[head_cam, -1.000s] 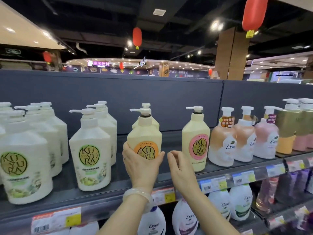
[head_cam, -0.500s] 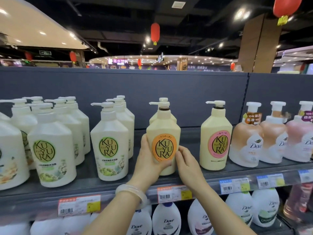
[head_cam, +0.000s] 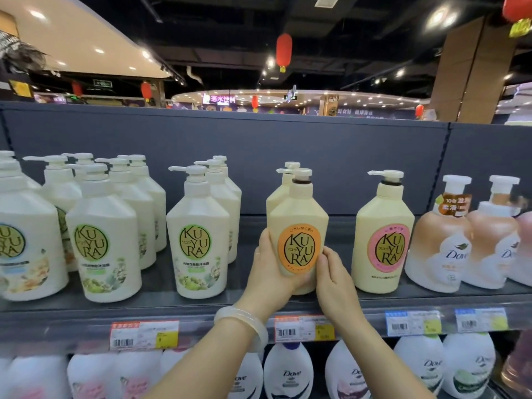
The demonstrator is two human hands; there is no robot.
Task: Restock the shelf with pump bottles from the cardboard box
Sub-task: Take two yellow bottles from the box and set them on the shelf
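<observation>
The left hand [head_cam: 269,269] wraps around the left side and lower front of a cream pump bottle with an orange label [head_cam: 298,226], fingers curled under its base edge and thumb up along the side. The right hand [head_cam: 331,279] rests against the bottle's lower right side, thumb touching the edge of the label and fingers lightly curled around the bottle's right side. A pale bangle [head_cam: 244,323] circles the left wrist.

The bottle stands upright near the front of the grey shelf [head_cam: 161,300], label facing out, pump spout pointing left. Just behind it is a second cream bottle [head_cam: 280,191] — mostly hidden. To the right, apart from it, stands a cream bottle with a pink label [head_cam: 383,234], then peach-coloured Dove bottles [head_cam: 440,243]. To the left sit rows of white bottles with green labels [head_cam: 198,234].

Price tags [head_cam: 144,335] line the shelf's front rail — one sits directly under the held bottle. White Dove bottles [head_cam: 288,372] fill the shelf below. Red lanterns [head_cam: 284,51] hang from the dark ceiling.
</observation>
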